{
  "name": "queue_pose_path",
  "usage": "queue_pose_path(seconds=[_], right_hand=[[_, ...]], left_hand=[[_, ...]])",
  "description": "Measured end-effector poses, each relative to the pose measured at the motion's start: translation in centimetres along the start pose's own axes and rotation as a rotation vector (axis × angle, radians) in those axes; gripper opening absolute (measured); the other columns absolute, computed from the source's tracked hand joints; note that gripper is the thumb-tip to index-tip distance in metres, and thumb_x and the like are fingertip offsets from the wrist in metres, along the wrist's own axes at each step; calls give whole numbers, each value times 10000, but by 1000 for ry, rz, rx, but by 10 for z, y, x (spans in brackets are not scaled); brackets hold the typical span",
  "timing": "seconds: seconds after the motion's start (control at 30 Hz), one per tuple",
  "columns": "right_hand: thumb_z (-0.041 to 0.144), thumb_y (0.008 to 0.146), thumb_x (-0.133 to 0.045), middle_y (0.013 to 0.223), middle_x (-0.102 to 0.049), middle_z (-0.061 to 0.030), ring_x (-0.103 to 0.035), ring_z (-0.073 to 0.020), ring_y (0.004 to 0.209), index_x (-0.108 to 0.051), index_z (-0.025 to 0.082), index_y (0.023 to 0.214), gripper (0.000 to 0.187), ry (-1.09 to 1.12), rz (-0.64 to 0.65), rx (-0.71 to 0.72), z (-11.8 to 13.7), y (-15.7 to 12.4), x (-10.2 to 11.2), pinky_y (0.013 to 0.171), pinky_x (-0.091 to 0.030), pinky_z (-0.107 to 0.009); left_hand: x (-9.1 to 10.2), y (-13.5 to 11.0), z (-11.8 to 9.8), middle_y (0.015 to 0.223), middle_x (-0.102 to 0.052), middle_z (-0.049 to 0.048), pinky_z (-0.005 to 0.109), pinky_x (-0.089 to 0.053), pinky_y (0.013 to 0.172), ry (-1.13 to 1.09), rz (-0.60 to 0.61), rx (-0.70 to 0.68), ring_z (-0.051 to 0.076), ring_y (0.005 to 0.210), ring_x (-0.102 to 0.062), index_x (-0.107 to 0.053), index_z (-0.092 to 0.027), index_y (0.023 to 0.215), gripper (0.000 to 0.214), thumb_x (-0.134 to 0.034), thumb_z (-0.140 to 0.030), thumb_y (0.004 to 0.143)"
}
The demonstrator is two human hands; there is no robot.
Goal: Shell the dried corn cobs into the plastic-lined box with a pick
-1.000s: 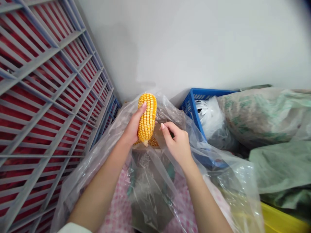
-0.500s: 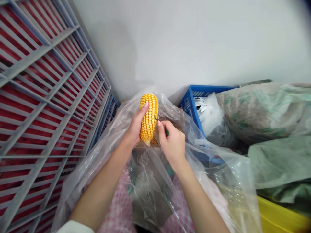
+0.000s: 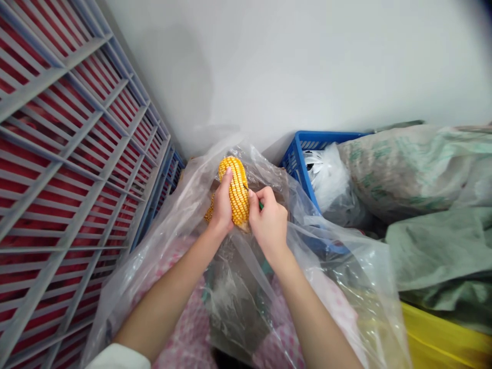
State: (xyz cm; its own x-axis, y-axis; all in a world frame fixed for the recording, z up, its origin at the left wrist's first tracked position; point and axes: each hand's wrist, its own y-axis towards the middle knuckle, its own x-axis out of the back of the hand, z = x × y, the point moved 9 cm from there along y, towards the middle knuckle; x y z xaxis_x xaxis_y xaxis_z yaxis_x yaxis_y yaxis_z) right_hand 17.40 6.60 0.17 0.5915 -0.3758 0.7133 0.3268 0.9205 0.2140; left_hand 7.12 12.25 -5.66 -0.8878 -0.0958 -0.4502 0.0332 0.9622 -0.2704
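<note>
Your left hand (image 3: 223,205) and right hand (image 3: 269,223): open passage only upward, ending at the white wall (image 3: 307,66). Grey slatted rack (image 3: 73,154) blocks left; blue plastic crate (image 3: 296,159) and stuffed sack (image 3: 407,174) block right; clear plastic bag (image 3: 338,277) lies around both forearms.

Clear plastic bag (image 3: 246,302) spread over pink checked cloth (image 3: 172,328), loose yellow corn kernels (image 3: 209,214) lying inside

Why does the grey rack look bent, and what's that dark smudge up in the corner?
In the head view, the wide lens makes the grey rack lean and fan out; the top right corner beyond the white wall blurs dark, maybe something near the lens; the clear plastic bag shows glare.
</note>
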Motion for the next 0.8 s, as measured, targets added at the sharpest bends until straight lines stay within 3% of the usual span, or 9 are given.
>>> queue_pose_path(seconds=[0.53,0.8], right_hand=[[342,863,-368,621,-596,-20,-550,-148,553,-522,194,730,252,54,77,-16,-4,-2,-19,524,-301,-230],[336,857,-371,612,-574,-12,-528,-149,559,-500,199,705,242,91,108,-48,-5,-4,-36,529,-290,-232]], left_hand=[[16,-3,17,1003,-627,38,236,-474,636,-58,-82,79,164,862,-605,-562,-215,1026,492,-480,-597,727],[30,-7,25,798,-622,13,234,-478,676,-165,-161,158,142,793,-601,-562,-215,892,332,-514,-508,745]])
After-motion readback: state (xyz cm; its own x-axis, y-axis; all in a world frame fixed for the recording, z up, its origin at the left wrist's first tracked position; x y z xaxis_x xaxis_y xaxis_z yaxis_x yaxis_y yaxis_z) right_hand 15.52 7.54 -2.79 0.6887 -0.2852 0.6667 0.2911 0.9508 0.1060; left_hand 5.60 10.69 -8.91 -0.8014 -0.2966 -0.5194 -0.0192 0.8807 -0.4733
